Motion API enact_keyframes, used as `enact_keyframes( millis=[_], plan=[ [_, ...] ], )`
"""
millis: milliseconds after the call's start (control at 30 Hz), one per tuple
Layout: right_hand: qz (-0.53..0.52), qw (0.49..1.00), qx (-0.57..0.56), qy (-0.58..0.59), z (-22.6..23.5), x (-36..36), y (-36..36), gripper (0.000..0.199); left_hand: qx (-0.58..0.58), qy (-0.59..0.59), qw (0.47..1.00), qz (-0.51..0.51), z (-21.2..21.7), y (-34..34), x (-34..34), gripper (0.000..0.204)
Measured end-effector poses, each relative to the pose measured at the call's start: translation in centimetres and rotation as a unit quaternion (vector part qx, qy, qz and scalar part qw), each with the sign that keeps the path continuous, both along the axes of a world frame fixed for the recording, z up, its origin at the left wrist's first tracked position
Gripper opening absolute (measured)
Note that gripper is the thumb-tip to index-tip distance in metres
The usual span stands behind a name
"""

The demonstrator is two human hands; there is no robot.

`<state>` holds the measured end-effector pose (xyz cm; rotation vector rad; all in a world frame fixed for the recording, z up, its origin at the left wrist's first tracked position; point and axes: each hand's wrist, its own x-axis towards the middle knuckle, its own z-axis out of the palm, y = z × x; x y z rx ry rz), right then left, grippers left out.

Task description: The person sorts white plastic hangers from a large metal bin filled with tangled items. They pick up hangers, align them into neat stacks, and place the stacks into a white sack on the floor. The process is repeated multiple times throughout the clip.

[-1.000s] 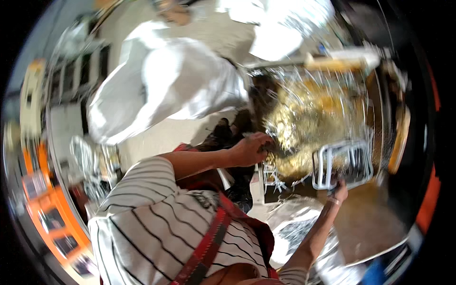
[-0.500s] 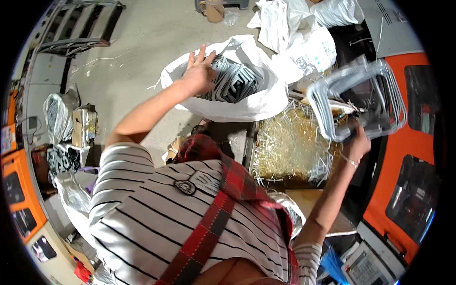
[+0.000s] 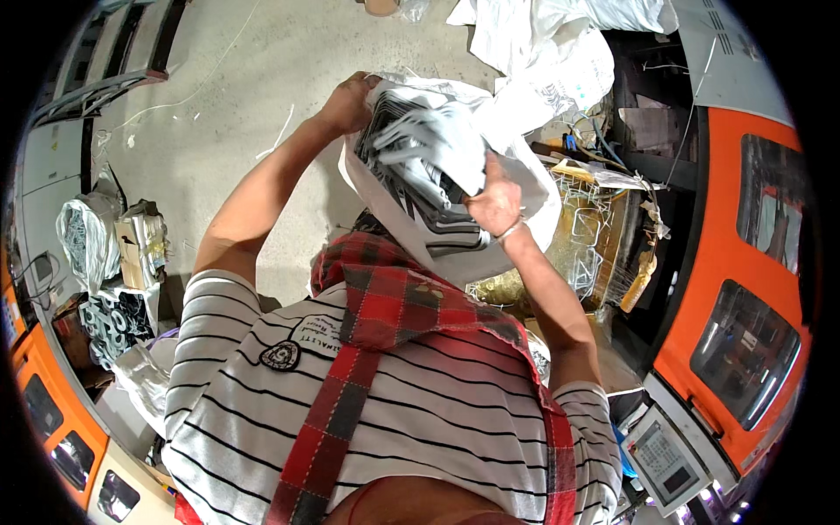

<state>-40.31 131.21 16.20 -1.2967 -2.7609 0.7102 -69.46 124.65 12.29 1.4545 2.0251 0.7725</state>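
A white woven sack (image 3: pixel 541 188) stands open in front of me, stacked inside with grey rounded-square plastic frames (image 3: pixel 420 206). At the sack's far left rim, my left hand (image 3: pixel 348 105) is closed, its fingers folded over the edge. My right hand (image 3: pixel 495 199) is down in the mouth of the sack on the right. It is closed on the near right side of a bundle of grey frames (image 3: pixel 433 140), blurred by motion and lying over the stack. Part of its fingers is hidden behind the bundle.
Right of the sack is a tray (image 3: pixel 582 236) with a yellowish bottom and pale wire-like pieces. An orange machine (image 3: pixel 744 254) borders the right side. More white sacks (image 3: pixel 560 61) lie at the far right. A filled bag (image 3: pixel 87 236) and a cardboard box (image 3: pixel 140 245) stand left.
My right hand has brought the bundle of frames leftward from beside the orange machine into the sack. My left hand, spread over the sack before, has closed on its rim.
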Motion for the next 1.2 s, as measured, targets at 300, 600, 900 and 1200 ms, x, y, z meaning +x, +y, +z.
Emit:
enact_keyframes(
  millis=[300, 600, 900, 1200],
  plan=[
    [-0.277, 0.906, -0.200, 0.250, -16.7, -2.2, 2.6, 0.036, -0.017, 0.042, 0.999, -0.014, -0.3, 0.4, 0.5, 0.052],
    [-0.193, 0.892, -0.378, -0.155, -17.1, -8.9, 1.9, 0.091, -0.045, 0.009, 0.999, -0.028, 1.5, 2.4, 0.4, 0.052],
    [-0.035, 0.997, 0.015, 0.072, -11.2, -12.3, 1.8, 0.086, -0.048, -0.030, 0.998, -0.024, 1.8, 1.9, -0.2, 0.049],
    [0.006, 0.999, -0.040, 0.019, -13.4, -12.9, 3.4, 0.051, -0.042, -0.023, 0.999, -0.004, 0.8, 0.7, -0.9, 0.050]
  ],
)
